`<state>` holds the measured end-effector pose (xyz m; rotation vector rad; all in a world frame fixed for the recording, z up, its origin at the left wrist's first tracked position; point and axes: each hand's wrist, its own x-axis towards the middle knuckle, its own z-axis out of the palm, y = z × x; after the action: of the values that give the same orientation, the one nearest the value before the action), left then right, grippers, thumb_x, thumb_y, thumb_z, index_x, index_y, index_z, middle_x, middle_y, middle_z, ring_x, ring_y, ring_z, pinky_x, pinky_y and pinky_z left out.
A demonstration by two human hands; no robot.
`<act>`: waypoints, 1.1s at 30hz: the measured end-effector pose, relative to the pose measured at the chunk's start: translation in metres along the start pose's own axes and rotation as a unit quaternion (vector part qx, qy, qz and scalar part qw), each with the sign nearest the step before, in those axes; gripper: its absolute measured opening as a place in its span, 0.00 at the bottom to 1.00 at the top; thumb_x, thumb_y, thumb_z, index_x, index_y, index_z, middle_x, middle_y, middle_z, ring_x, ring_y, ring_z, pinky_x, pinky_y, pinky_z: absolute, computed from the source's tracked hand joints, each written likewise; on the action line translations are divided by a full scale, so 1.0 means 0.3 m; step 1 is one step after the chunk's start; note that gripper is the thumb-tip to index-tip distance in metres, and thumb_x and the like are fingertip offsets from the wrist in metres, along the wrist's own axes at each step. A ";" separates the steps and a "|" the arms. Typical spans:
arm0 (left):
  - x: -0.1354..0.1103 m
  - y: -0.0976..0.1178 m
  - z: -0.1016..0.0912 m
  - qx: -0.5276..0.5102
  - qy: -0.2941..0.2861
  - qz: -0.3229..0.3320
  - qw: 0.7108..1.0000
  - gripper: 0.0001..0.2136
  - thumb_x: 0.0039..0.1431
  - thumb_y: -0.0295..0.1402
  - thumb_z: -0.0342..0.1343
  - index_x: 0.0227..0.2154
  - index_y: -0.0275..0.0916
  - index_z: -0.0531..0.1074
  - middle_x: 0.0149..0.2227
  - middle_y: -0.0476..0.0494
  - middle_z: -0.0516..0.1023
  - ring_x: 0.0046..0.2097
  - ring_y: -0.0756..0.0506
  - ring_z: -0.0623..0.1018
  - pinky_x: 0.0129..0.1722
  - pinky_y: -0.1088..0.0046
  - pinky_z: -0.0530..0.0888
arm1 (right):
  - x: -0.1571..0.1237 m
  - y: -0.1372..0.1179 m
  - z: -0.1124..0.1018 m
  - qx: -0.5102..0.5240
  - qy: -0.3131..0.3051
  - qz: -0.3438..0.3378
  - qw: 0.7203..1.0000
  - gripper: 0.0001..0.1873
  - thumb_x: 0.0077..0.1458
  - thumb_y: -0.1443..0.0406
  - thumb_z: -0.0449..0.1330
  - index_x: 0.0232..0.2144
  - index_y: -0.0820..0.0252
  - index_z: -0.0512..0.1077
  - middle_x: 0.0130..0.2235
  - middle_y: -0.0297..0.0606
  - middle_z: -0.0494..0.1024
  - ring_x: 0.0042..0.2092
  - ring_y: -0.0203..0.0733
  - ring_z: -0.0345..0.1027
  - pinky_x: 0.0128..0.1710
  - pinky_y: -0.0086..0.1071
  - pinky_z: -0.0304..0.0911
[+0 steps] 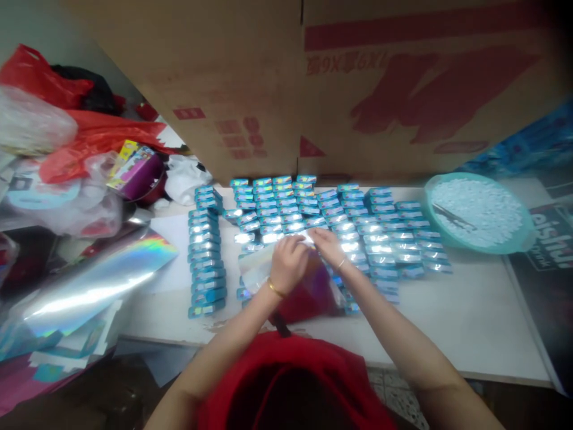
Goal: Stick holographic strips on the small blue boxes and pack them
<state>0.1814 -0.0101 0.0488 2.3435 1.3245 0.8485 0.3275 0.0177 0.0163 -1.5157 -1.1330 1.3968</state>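
A shiny holographic sheet (319, 286) hangs over the near middle of the table, with red and purple reflections across it. My left hand (290, 263), a gold bracelet at its wrist, is closed on the sheet's upper part. The fingers of my right hand (326, 246) are pinched together at the sheet's top edge, close to my left fingertips. A small whitish bit shows between the two hands, too blurred to name. Beneath and around them, many small teal boxes (208, 257) with shiny faces stand in stacked rows, some hidden by my hands and the sheet.
A large cardboard box (250, 95) walls off the table's back. At right stands a teal basin (528, 236) of small white pieces, with tweezers (454, 216) lying on them. Another holographic sheet (102, 280) curls at left, beside plastic bags (62, 197) and a purple container (145, 176).
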 end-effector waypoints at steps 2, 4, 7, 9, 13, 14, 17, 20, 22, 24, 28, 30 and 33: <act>-0.045 0.045 -0.016 -0.071 -0.012 -0.002 0.997 0.07 0.62 0.31 0.49 0.31 0.39 0.70 0.38 0.41 0.77 0.42 0.45 0.74 0.44 0.65 0.66 | 0.013 0.023 -0.056 -0.036 0.020 0.016 0.999 0.19 0.50 0.49 0.53 0.27 0.59 0.68 0.24 0.34 0.68 0.28 0.38 0.60 0.30 0.31 0.60; -0.101 0.074 -0.050 -0.148 -0.004 -0.049 0.988 0.05 0.61 0.32 0.51 0.31 0.40 0.70 0.35 0.44 0.77 0.40 0.47 0.74 0.45 0.66 0.67 | 0.018 0.048 -0.100 -0.141 0.078 -0.001 0.987 0.23 0.51 0.48 0.52 0.31 0.62 0.70 0.29 0.41 0.72 0.33 0.43 0.64 0.34 0.35 0.62; -0.190 0.055 -0.128 -0.241 0.070 -0.218 0.943 0.05 0.59 0.34 0.55 0.31 0.39 0.70 0.32 0.46 0.75 0.37 0.49 0.73 0.42 0.70 0.69 | -0.003 0.061 -0.084 -0.232 0.162 -0.102 0.954 0.31 0.52 0.46 0.54 0.47 0.63 0.69 0.45 0.51 0.73 0.46 0.50 0.65 0.44 0.40 0.62; -0.249 0.001 -0.187 -0.284 0.137 -0.335 0.888 0.07 0.56 0.37 0.58 0.30 0.38 0.69 0.30 0.48 0.73 0.34 0.50 0.72 0.38 0.73 0.70 | -0.047 0.046 0.002 -0.172 0.130 -0.108 0.970 0.33 0.54 0.43 0.50 0.51 0.61 0.67 0.48 0.50 0.72 0.47 0.48 0.66 0.42 0.38 0.64; -0.362 -0.136 -0.281 -0.319 0.243 -0.458 0.793 0.12 0.48 0.39 0.63 0.30 0.38 0.68 0.28 0.51 0.71 0.32 0.51 0.72 0.36 0.75 0.70 | -0.160 0.019 0.272 0.039 -0.053 0.027 0.997 0.40 0.54 0.36 0.38 0.42 0.61 0.72 0.37 0.44 0.75 0.36 0.41 0.70 0.29 0.30 0.65; -0.390 -0.163 -0.295 -0.317 0.257 -0.467 0.784 0.13 0.47 0.38 0.64 0.30 0.38 0.68 0.28 0.51 0.71 0.32 0.52 0.72 0.36 0.76 0.70 | -0.187 0.020 0.337 0.069 -0.084 0.050 0.993 0.42 0.52 0.35 0.38 0.40 0.61 0.73 0.36 0.44 0.75 0.34 0.40 0.69 0.27 0.30 0.64; -0.470 -0.212 -0.321 -0.314 0.276 -0.473 0.776 0.12 0.47 0.38 0.64 0.29 0.38 0.68 0.28 0.52 0.70 0.32 0.53 0.71 0.37 0.76 0.69 | -0.258 0.036 0.484 0.094 -0.134 0.064 0.984 0.36 0.50 0.36 0.47 0.36 0.60 0.73 0.33 0.41 0.75 0.33 0.39 0.68 0.28 0.29 0.63; -0.549 -0.238 -0.327 -0.311 0.286 -0.490 0.763 0.12 0.47 0.37 0.64 0.29 0.38 0.68 0.28 0.52 0.71 0.31 0.53 0.71 0.37 0.76 0.69 | -0.309 0.056 0.573 0.060 -0.149 0.039 0.986 0.25 0.50 0.43 0.56 0.30 0.59 0.72 0.30 0.36 0.74 0.33 0.39 0.67 0.32 0.30 0.63; -0.607 -0.261 -0.327 -0.308 0.289 -0.504 0.753 0.12 0.47 0.37 0.64 0.29 0.38 0.69 0.27 0.53 0.71 0.31 0.53 0.71 0.36 0.77 0.68 | -0.328 0.074 0.621 0.026 -0.154 0.023 0.988 0.21 0.51 0.46 0.57 0.26 0.58 0.69 0.27 0.34 0.73 0.31 0.38 0.66 0.33 0.31 0.62; -0.671 -0.297 -0.328 -0.306 0.282 -0.521 0.746 0.12 0.47 0.38 0.63 0.28 0.37 0.69 0.27 0.53 0.71 0.30 0.53 0.71 0.36 0.77 0.68 | -0.334 0.100 0.671 -0.010 -0.160 0.005 0.987 0.18 0.53 0.50 0.56 0.24 0.58 0.68 0.25 0.32 0.71 0.29 0.37 0.64 0.32 0.30 0.61; -0.791 -0.407 -0.339 -0.248 0.259 -0.551 0.754 0.11 0.46 0.39 0.62 0.28 0.37 0.70 0.27 0.51 0.72 0.31 0.51 0.71 0.37 0.74 0.69 | -0.316 0.167 0.791 -0.055 -0.171 0.006 0.984 0.13 0.52 0.56 0.56 0.23 0.57 0.67 0.23 0.32 0.70 0.28 0.37 0.63 0.31 0.30 0.60; -0.830 -0.469 -0.343 -0.182 0.252 -0.551 0.775 0.10 0.46 0.39 0.62 0.27 0.38 0.71 0.29 0.50 0.72 0.33 0.50 0.71 0.40 0.71 0.69 | -0.296 0.198 0.851 -0.068 -0.174 0.025 0.982 0.11 0.52 0.59 0.56 0.22 0.57 0.66 0.22 0.31 0.70 0.27 0.37 0.63 0.31 0.30 0.60; -0.857 -0.549 -0.339 -0.108 0.237 -0.541 0.799 0.08 0.47 0.37 0.61 0.25 0.38 0.71 0.31 0.49 0.71 0.35 0.49 0.70 0.44 0.69 0.69 | -0.263 0.233 0.920 -0.103 -0.159 0.037 0.981 0.10 0.50 0.62 0.56 0.20 0.57 0.65 0.22 0.31 0.70 0.28 0.37 0.64 0.33 0.30 0.60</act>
<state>-0.0939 -0.1456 -0.0481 0.8557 2.2144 1.0682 0.0603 -0.0872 -0.0537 -1.5233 -1.4682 1.6573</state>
